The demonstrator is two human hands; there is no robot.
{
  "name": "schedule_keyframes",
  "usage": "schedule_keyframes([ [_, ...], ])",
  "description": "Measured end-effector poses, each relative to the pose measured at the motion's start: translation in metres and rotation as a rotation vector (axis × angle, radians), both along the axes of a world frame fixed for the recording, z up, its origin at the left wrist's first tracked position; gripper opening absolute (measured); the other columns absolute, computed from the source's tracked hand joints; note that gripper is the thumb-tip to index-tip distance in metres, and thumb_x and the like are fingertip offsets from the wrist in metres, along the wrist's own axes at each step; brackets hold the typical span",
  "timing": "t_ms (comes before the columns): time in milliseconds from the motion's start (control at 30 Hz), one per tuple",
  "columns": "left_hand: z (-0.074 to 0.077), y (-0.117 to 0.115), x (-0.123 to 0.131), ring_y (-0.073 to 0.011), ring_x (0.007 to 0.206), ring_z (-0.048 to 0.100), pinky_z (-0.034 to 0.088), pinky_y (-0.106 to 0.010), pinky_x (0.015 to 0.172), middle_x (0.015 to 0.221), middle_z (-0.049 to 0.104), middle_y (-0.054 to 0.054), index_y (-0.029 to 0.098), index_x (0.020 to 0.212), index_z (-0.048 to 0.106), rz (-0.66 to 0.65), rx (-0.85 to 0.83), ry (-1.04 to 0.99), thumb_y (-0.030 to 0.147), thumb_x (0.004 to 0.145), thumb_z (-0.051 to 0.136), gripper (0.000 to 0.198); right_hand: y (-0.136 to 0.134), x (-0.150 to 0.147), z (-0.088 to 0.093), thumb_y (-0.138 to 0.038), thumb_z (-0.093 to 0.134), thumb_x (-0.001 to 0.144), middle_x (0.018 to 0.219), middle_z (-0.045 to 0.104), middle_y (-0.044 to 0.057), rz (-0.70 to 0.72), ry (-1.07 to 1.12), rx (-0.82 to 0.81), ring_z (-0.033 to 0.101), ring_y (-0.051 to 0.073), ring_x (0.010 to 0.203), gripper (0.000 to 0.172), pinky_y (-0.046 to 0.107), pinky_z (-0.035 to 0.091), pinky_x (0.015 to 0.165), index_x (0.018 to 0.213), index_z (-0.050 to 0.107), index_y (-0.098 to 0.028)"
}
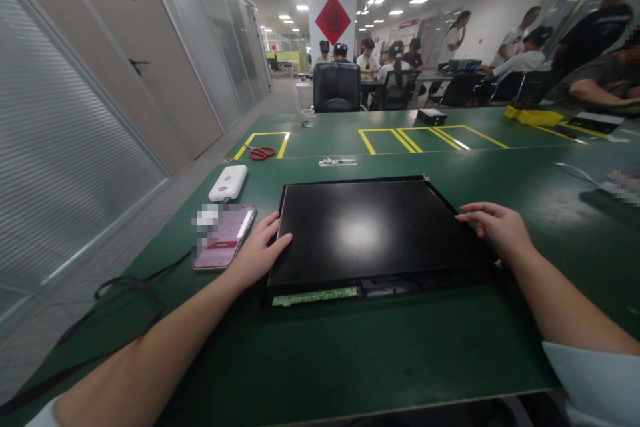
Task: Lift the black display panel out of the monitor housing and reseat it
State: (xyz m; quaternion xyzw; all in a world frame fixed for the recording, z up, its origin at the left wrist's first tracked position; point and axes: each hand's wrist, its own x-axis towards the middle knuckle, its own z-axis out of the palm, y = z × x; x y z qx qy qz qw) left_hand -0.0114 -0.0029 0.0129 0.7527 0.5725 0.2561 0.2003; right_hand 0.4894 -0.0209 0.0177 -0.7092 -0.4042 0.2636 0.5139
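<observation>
A black flat screen panel (370, 230) lies face up on the green table (350, 353), with a strip of green circuit board (315, 295) showing along its near edge. My left hand (257, 253) rests at the panel's left edge, thumb on top of it and fingers curled round the side. My right hand (497, 227) lies on the panel's right edge, fingers stretched out and slightly bent over it. Both hands touch the panel on opposite sides.
Left of the panel lie a phone (225, 237) and a white power bank (229, 183), with a black cable (125, 287) trailing off. Red scissors (261, 153) and yellow taped boxes (395, 139) lie farther back. Several people sit at tables beyond. A glass wall runs along the left.
</observation>
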Motion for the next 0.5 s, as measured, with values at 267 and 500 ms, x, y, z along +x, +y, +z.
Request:
schedule_keyframes([
  [267, 0.0015, 0.0013, -0.0001, -0.0328, 0.156, 0.039, 0.029, -0.050, 0.129, 0.167, 0.047, -0.010, 0.021, 0.153, 0.058, -0.014, -0.062, -0.042, 0.051, 0.099, 0.043, 0.064, -0.0014, -0.0007, 0.0013, -0.032, 0.075, 0.061, 0.069, 0.073, 0.004, -0.018, -0.060, -0.021, 0.041, 0.011, 0.047, 0.021, 0.027, 0.029, 0.044, 0.080, 0.079, -0.022],
  [500, 0.0011, 0.0014, 0.0026, -0.0328, 0.154, 0.043, 0.032, -0.052, 0.128, 0.164, 0.051, -0.011, 0.021, 0.154, 0.057, -0.014, -0.017, -0.044, 0.048, 0.100, 0.042, 0.061, -0.0013, 0.0000, 0.0005, -0.036, 0.074, 0.061, 0.061, 0.067, 0.002, -0.015, -0.097, -0.039, 0.042, 0.012, 0.047, 0.021, 0.028, 0.032, 0.045, 0.077, 0.079, -0.023],
])
